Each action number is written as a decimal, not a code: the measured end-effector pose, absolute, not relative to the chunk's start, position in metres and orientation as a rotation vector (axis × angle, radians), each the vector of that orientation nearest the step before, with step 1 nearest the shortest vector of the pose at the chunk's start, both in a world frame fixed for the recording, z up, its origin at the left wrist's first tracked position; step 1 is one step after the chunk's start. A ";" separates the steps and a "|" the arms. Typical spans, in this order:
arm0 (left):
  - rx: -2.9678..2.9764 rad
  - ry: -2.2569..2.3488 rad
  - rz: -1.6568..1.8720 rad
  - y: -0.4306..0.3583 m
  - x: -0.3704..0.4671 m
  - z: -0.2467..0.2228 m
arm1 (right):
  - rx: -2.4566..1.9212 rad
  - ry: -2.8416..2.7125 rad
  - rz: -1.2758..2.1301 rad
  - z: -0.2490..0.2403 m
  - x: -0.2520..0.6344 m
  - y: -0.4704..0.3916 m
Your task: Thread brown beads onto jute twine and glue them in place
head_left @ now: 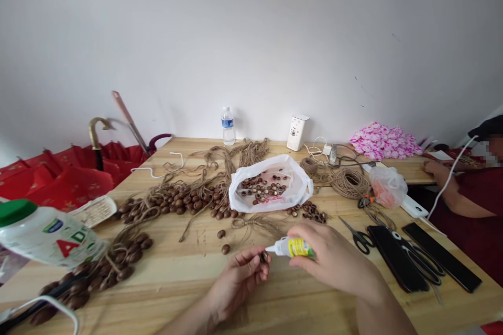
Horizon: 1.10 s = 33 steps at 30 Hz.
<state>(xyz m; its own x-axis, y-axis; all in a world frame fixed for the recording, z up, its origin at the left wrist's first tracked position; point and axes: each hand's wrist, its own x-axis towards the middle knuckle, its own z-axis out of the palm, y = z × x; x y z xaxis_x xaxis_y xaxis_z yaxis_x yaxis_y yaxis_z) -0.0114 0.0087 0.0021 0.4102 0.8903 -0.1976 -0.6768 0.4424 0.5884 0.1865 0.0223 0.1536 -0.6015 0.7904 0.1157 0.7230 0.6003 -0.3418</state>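
Observation:
My left hand pinches a small brown nutshell between thumb and fingers, its hollow side turned up. In my right hand is a small white glue bottle with a yellow label, tilted so that its nozzle meets the shell or hovers just over it; contact is hard to tell. Two loose brown nuts lie beyond my left hand. Behind both hands, a white plastic bag lies spread out with many shell pieces inside. More shells sit by its right edge.
Nuts strung on twine cover the left and middle. A white bottle with green cap stands front left. Scissors, black phones and a twine coil lie right. A water bottle stands behind; another person sits right.

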 end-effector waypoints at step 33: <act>0.480 0.507 1.011 0.008 -0.013 0.001 | -0.885 -1.496 1.310 0.097 0.142 0.052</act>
